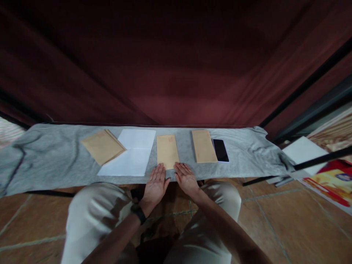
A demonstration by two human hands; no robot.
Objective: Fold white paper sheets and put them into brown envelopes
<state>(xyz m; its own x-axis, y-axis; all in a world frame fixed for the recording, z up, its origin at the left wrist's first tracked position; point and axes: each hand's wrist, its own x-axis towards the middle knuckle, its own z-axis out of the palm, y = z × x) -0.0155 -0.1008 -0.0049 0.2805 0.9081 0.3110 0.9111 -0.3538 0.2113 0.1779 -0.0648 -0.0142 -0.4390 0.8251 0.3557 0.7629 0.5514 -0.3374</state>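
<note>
A single brown envelope (167, 149) lies flat on the grey cloth, upright to me, with a small reddish mark near its top right. My left hand (156, 183) rests palm down, its fingertips at the envelope's lower left corner. At the lower right corner, the fingertips of my right hand (187, 179) touch or nearly touch its edge. Both hands lie flat with fingers stretched out. To the left, white paper sheets (134, 156) with a crease across them lie partly under a fanned stack of brown envelopes (103, 146). Another brown envelope pile (204, 146) lies to the right.
A dark-screened phone (220, 150) sits against the right envelope pile. Grey cloth (247, 150) covers the narrow table. Behind it hangs a dark red curtain (176, 80). At far right are a black metal bar (324, 159) and a red and yellow box (332, 179).
</note>
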